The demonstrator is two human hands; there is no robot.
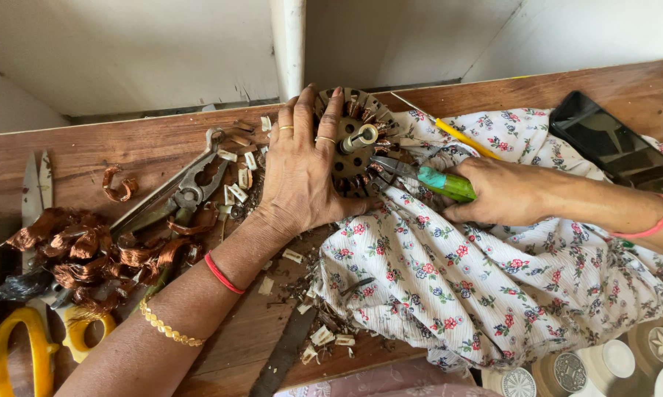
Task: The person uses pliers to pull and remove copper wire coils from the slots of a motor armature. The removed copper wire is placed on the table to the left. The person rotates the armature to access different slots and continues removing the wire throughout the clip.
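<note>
My left hand (302, 165) lies flat on a round, dark motor stator (361, 140) with copper windings and a metal shaft at its middle, pressing it onto the wooden table (125, 147). My right hand (504, 192) grips the green handles of a pair of pliers (427, 178). The plier jaws touch the stator's lower right rim. A floral cloth (478, 279) lies under my right hand and under part of the stator.
Left of the stator lie large metal pliers (184, 195), a pile of cut copper wire (88, 257), yellow-handled scissors (22, 323) and several small white scraps. A dark phone (614, 143) rests at the back right. A yellow-handled tool (460, 136) lies behind the cloth.
</note>
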